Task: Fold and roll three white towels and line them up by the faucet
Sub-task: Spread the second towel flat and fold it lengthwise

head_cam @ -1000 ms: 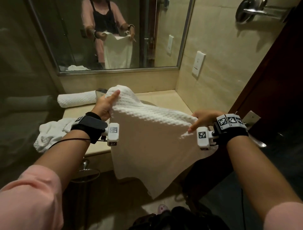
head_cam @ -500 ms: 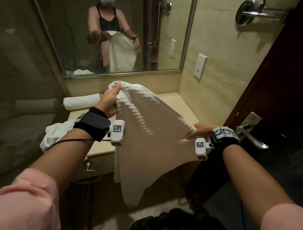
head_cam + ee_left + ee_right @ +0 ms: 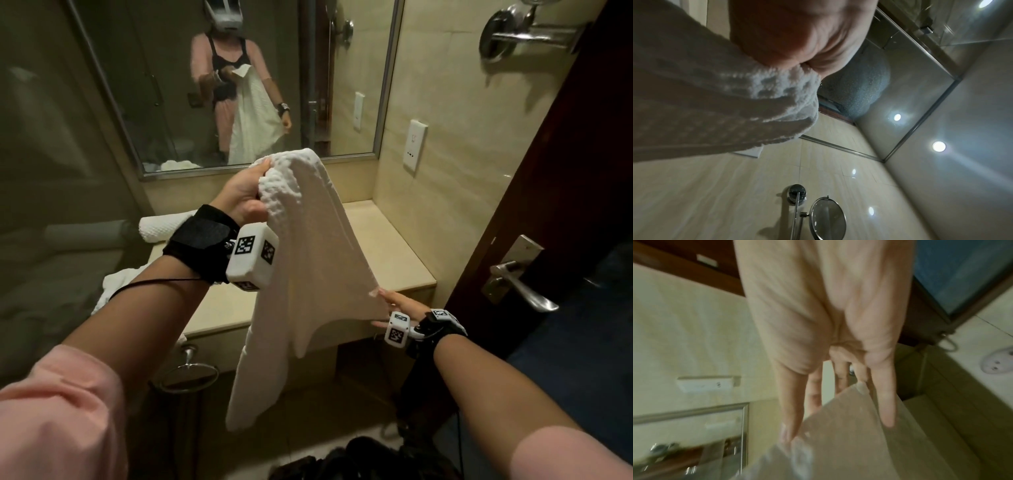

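Head view: left hand (image 3: 245, 192) clamps the hanging towel (image 3: 308, 274), rolled towel (image 3: 161, 228) at table's (image 3: 387, 253) 10 o'clock, crumpled towel (image 3: 116, 284) at 8, so seemingly one of three rolled; left wrist: fist bunches cloth; right wrist: right hand (image 3: 828, 313) spread, straight fingers brushing towel's edge.

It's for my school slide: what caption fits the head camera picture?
Left hand holds a white waffle towel high; right hand touches its lower corner.
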`<state>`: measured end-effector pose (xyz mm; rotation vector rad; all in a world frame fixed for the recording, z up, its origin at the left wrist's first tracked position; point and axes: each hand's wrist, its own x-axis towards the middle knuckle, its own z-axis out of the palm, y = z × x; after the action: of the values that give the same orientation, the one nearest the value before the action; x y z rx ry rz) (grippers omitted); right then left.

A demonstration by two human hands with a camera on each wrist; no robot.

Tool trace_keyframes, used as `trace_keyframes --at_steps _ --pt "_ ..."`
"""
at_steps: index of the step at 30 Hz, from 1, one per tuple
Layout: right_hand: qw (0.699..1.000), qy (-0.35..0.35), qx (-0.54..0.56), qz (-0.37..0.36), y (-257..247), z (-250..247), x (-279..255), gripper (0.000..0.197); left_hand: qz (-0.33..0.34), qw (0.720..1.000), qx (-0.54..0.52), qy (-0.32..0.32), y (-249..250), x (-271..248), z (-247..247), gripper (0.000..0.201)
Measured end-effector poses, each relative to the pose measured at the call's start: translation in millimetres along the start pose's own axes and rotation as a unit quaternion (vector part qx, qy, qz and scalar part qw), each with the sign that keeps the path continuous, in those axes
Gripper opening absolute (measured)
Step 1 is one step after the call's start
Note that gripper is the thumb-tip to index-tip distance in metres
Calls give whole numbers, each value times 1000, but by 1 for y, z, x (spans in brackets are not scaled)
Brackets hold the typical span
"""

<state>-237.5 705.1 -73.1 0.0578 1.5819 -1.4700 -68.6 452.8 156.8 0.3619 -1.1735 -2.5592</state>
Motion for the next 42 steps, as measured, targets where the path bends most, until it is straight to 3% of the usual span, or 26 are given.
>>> trace_keyframes --at_steps 1,4,5,6,9,10,16,18,20,22,24,26,28,29,31,34,35,38,42 --pt "998 -7 63 16 2 3 -4 55 0 1000 -12 5 1 -2 1 22" --pt "990 -44 124 52 9 5 -1 103 7 999 -27 16 4 -7 4 20" --pt "990 -57 118 53 10 9 -4 110 7 999 -28 13 4 -9 4 20" --pt "991 -53 104 61 11 14 -4 101 5 1000 -27 15 4 -9 4 20" --pt "992 -38 75 91 10 38 -11 38 -5 999 -27 27 2 -7 4 30" --pt "992 -28 66 105 12 45 -8 32 -10 999 -32 29 1 -6 5 36" --pt "991 -13 -30 127 26 62 30 44 -36 999 -20 17 4 -9 22 27" --pt "989 -47 -76 120 19 71 28 50 -54 998 -36 1 6 -12 24 33" --pt "970 -90 -200 108 13 82 23 54 -71 996 -52 -12 10 -14 24 40" --pt "932 -126 -326 95 14 81 40 50 -89 995 -46 -18 15 -16 21 31" --pt "905 -127 -401 67 18 73 70 47 -119 992 -32 -32 21 -19 17 27" --pt "900 -98 -422 47 20 74 85 45 -144 989 1 -43 23 -24 14 29" --pt "916 -62 -397 9 10 89 63 23 -153 987 13 -34 24 -26 10 29" --pt "931 -45 -363 -5 7 95 54 27 -158 987 9 -28 24 -25 6 27" --pt "954 -35 -296 0 13 91 68 46 -175 985 -2 -16 28 -25 -3 22" --pt "972 -70 -225 19 33 78 112 93 -157 987 34 15 36 -27 -13 25" --pt "977 -83 -196 19 33 80 106 93 -146 988 44 17 38 -28 -16 28" --pt "993 -92 -79 8 19 104 55 58 -105 992 54 44 47 -29 -25 29" --pt "994 -59 79 -57 -1 96 44 35 -46 990 87 98 53 -30 -50 29"
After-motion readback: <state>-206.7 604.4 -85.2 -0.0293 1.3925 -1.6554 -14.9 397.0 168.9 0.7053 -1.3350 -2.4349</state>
